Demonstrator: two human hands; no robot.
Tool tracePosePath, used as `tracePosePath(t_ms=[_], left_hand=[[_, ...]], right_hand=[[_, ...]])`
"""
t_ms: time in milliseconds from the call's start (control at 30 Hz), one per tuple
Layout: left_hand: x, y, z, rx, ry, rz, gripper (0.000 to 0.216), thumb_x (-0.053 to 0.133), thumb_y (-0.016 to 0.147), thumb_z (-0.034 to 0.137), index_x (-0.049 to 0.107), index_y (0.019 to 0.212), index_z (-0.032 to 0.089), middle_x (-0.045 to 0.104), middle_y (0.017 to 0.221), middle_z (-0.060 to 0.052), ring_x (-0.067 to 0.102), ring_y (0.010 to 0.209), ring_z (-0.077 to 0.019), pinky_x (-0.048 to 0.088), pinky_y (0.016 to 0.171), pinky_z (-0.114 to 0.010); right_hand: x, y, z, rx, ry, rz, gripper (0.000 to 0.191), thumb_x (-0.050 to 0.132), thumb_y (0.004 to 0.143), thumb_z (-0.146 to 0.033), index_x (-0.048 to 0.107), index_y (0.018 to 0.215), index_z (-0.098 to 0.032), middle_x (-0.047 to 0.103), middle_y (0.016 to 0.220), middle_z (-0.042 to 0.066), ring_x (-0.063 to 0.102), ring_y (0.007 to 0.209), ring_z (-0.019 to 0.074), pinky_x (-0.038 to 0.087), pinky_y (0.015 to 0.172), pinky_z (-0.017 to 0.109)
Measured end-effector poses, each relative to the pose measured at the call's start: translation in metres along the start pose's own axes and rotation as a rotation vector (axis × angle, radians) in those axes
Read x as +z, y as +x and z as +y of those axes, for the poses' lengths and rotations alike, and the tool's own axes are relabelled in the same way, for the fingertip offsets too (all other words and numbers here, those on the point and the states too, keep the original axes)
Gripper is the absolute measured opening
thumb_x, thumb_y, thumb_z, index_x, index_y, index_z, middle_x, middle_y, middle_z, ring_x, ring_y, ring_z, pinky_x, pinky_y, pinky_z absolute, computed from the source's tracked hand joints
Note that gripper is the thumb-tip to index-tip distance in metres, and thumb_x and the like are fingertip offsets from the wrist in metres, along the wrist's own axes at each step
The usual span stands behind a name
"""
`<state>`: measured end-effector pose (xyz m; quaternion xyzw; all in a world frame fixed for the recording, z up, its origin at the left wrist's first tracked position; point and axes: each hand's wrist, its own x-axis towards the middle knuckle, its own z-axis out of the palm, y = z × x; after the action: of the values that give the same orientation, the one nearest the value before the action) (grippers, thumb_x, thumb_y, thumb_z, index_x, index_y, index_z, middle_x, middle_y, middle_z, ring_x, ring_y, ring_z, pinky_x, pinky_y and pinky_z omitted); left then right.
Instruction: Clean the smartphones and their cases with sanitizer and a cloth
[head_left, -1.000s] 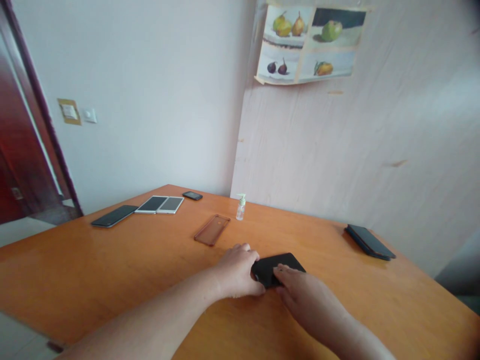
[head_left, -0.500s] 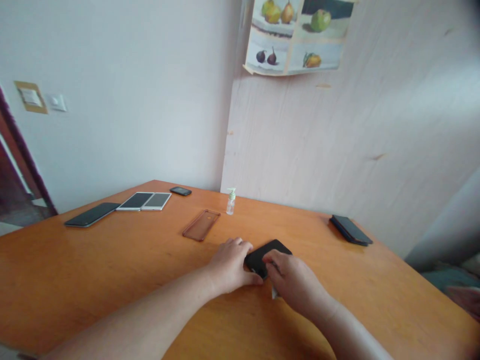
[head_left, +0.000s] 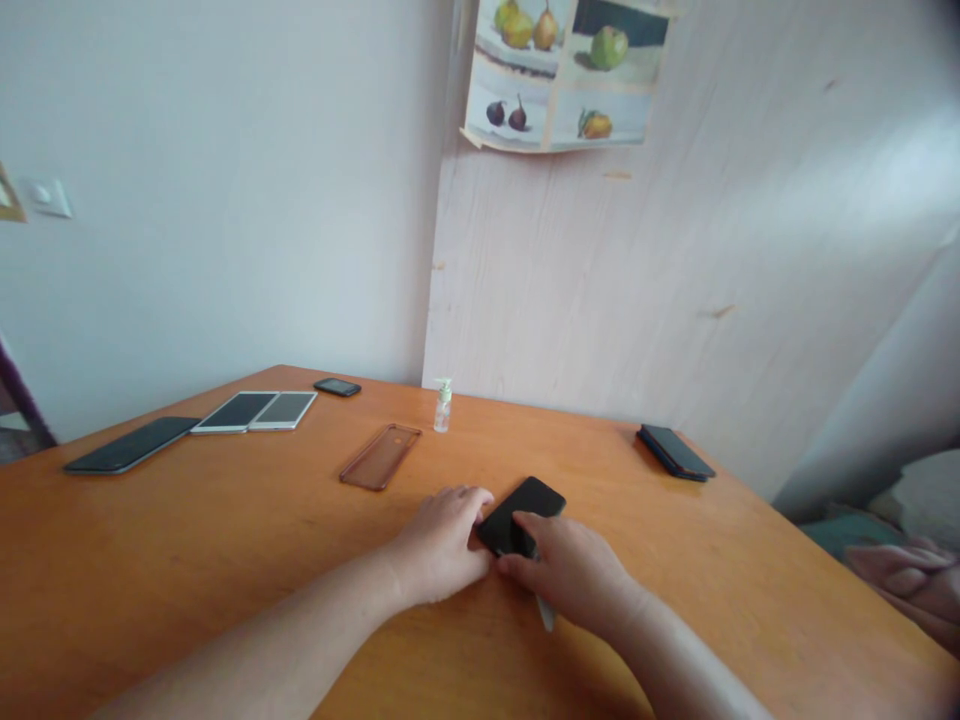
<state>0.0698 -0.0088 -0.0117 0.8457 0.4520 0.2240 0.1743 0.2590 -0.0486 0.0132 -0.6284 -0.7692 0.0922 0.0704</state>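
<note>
A black smartphone [head_left: 536, 497] lies at a slant on the orange wooden table, between both hands. My left hand [head_left: 444, 548] rests at its left edge, fingers and thumb curved round the near left corner. Over the near right part of the screen is my right hand [head_left: 581, 570], its index finger on the glass and its thumb at the near edge. A thin white cloth or tissue [head_left: 547, 614] sticks out from beneath the right palm; most of it is hidden. Beyond my left hand is a brownish see-through phone case [head_left: 381, 458].
A small clear pump bottle [head_left: 442, 412] stands behind the phone case. Two white phones [head_left: 238, 411], a larger dark phone [head_left: 131, 446] and a small phone [head_left: 337, 387] lie at left. Stacked dark phones [head_left: 676, 454] lie far right. Part of a person [head_left: 904, 575] shows at the right edge.
The view has swung slightly right, so everything sits further left. My right thumb and fingers have shifted toward the phone's near left corner, and more of the screen shows.
</note>
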Motion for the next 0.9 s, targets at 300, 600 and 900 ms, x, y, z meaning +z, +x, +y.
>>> tracePosePath(t_ms=[300, 600, 900], left_hand=[[-0.003, 0.001, -0.001, 0.024, -0.009, 0.023, 0.033, 0.062, 0.073, 0.025, 0.06, 0.106, 0.024, 0.068, 0.105, -0.003, 0.062, 0.097, -0.0222, 0.047, 0.084, -0.033], [-0.028, 0.016, -0.037, -0.261, 0.267, 0.173, 0.033, 0.061, 0.081, 0.044, 0.061, 0.106, 0.023, 0.067, 0.112, -0.006, 0.06, 0.106, -0.0241, 0.046, 0.089, -0.036], [-0.046, 0.018, -0.067, -0.504, 0.397, 0.171, 0.027, 0.058, 0.081, 0.032, 0.06, 0.106, 0.021, 0.06, 0.122, -0.013, 0.055, 0.114, -0.031, 0.042, 0.094, -0.046]], right_hand=[[0.008, 0.012, 0.028, 0.057, -0.064, 0.038, 0.049, 0.051, 0.086, -0.037, 0.059, 0.131, -0.018, 0.069, 0.114, 0.016, 0.063, 0.109, 0.0303, 0.046, 0.085, 0.038], [0.024, 0.034, 0.073, 0.141, -0.007, 0.11, 0.055, 0.047, 0.09, -0.042, 0.053, 0.137, -0.016, 0.069, 0.116, 0.018, 0.064, 0.108, 0.0318, 0.047, 0.083, 0.04], [0.024, 0.035, 0.062, 0.071, 0.151, 0.147, 0.049, 0.046, 0.09, -0.042, 0.058, 0.129, -0.017, 0.073, 0.103, 0.013, 0.069, 0.093, 0.0266, 0.046, 0.075, 0.032]])
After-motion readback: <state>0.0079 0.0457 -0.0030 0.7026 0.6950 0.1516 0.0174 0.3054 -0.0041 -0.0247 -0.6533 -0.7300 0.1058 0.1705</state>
